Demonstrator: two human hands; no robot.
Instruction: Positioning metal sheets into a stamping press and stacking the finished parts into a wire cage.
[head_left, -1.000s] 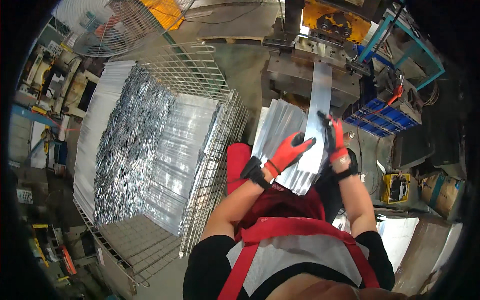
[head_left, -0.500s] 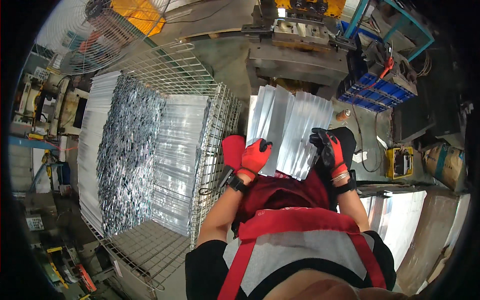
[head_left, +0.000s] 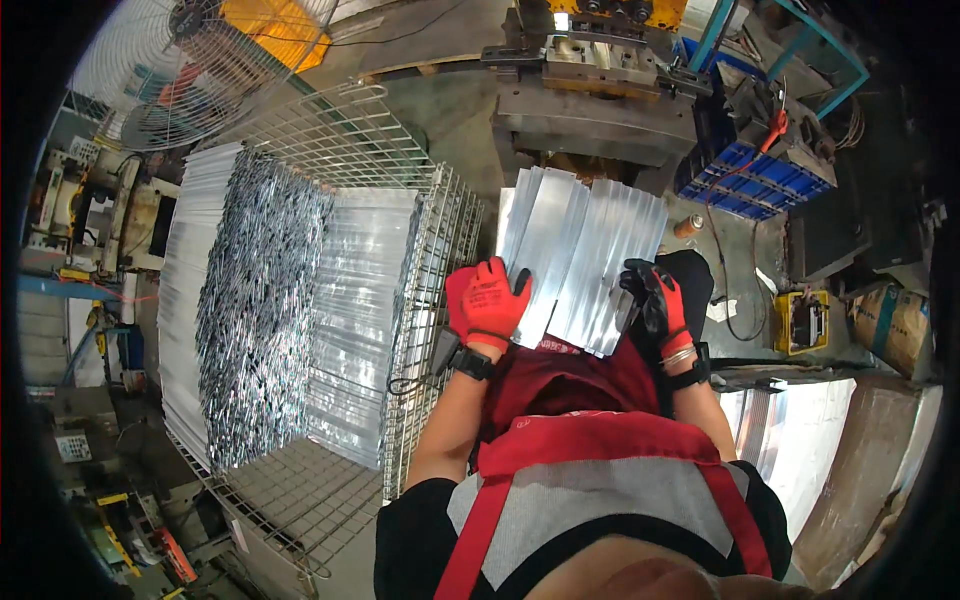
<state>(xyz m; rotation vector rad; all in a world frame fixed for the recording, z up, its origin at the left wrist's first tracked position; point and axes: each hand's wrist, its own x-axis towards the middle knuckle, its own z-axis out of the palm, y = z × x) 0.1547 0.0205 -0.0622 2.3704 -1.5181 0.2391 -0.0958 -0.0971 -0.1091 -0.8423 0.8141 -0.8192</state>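
Two side-by-side batches of long, shiny metal strips point(head_left: 590, 265) lie across my lap, with a narrow gap between them. My left hand point(head_left: 492, 300), in a red glove with black fingertips, is at the left edge of the strips. Its fingers are spread and its thumb points toward the metal. My right hand point(head_left: 657, 303), in a red and black glove, has its fingers bent around the right edge of the strips; part of that grip is hidden. Left of me, a wire mesh basket point(head_left: 430, 290) holds dense stacks of similar strips point(head_left: 350, 300).
A caged fan point(head_left: 205, 65) stands at the far left. Ahead is a heavy metal press point(head_left: 600, 110). Far right are a blue crate point(head_left: 745, 180) and a yellow container point(head_left: 802, 322). A small can point(head_left: 688, 227) stands on the floor beyond my right hand.
My left hand has moved left and opened, releasing a strip near the middle. That strip now lies flush with the left batch, narrowing the gap. My right hand has hardly moved.
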